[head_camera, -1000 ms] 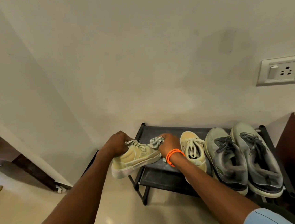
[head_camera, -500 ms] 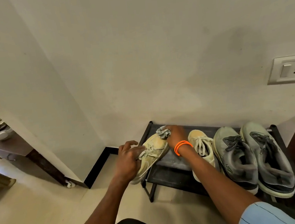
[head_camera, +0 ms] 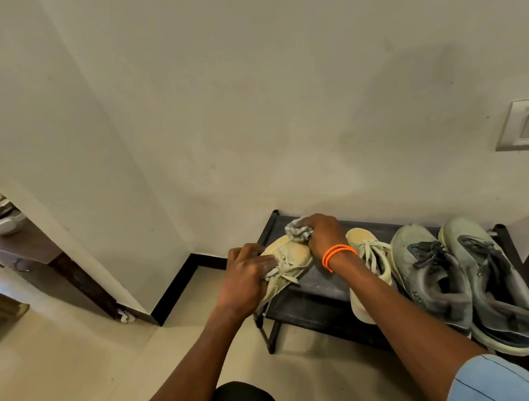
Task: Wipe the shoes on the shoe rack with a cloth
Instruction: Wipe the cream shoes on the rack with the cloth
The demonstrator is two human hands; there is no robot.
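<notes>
A pale yellow sneaker (head_camera: 293, 255) lies at the left end of the black shoe rack (head_camera: 322, 286), toe toward the wall. My left hand (head_camera: 247, 275) grips it round the laces and heel. My right hand (head_camera: 325, 235), with orange bands at the wrist, holds a bunched grey cloth (head_camera: 296, 231) against the sneaker's toe. Its yellow mate (head_camera: 365, 255) stands beside my right wrist, partly hidden by my forearm. Two grey-green sneakers (head_camera: 430, 278) (head_camera: 491, 283) fill the rack's right side.
The rack stands against a cream wall beside a corner with a black skirting board (head_camera: 181, 286). A wall socket (head_camera: 528, 126) is at the right edge. A dark wooden table (head_camera: 21, 250) with a white item on it stands at far left. Dark furniture borders the rack's right.
The yellow sneaker has swung from sideways in the air to toe-forward on the rack's left end. My right hand with the cloth moved up to its toe. The view shifted slightly left.
</notes>
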